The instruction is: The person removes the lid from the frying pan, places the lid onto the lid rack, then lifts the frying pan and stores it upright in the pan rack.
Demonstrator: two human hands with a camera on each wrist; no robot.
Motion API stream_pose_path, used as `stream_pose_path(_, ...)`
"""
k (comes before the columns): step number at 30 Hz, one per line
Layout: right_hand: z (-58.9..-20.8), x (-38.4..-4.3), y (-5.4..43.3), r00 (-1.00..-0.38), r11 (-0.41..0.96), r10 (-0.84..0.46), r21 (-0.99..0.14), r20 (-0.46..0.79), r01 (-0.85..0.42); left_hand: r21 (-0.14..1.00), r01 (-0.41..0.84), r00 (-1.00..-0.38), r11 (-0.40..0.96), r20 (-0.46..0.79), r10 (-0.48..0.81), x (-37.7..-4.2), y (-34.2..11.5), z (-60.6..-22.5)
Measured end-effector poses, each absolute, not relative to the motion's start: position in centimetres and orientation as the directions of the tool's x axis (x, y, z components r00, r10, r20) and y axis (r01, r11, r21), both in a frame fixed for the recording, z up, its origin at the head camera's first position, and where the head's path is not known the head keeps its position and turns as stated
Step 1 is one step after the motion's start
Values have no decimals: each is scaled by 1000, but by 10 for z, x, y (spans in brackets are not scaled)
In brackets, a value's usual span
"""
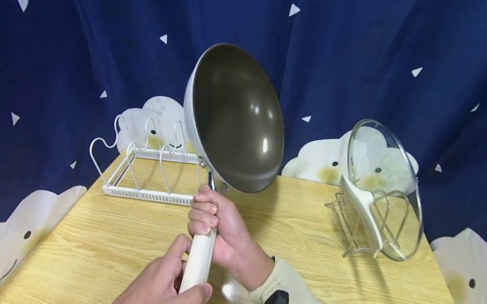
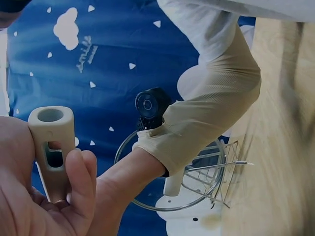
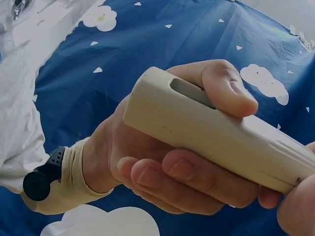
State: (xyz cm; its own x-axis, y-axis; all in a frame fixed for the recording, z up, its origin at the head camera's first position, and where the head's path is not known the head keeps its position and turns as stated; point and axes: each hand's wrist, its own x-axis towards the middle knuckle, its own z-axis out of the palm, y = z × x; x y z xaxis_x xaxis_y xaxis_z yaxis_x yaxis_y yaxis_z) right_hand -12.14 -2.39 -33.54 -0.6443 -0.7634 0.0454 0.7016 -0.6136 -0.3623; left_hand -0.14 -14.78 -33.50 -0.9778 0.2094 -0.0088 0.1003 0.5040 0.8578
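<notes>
A wok with a dark brown inside and a white outside is held up over the table, tilted with its bowl facing me. My right hand grips its cream handle near the bowl, fingers wrapped round it. Lower on the same handle, my left hand holds the end, with the thumb laid across it. In the right wrist view the left hand curls round the handle's slotted end. The left wrist view shows the handle's open tip and slot beside the left palm.
On the left of the wooden table stands a white wire rack, partly behind the wok. At the right, a glass lid with a white grip leans upright in a small metal stand. A blue curtain hangs behind.
</notes>
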Motion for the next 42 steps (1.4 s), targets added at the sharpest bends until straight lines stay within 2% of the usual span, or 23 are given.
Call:
stream_pose_path(11,-328,-130,-36,-610,-604,-787,-331,98,726,776,159,-986,611,89,144,-4,-151,-324)
stream_pose_path(22,-328,-146,-51,-559,-585,-809,-332,182,740,752,112,-993,650,98,58,-10,-155,-321)
stream_pose_path(42,-321,-159,-72,-491,-572,-818,-336,299,748,666,141,-983,733,182,23,-16,-168,-310)
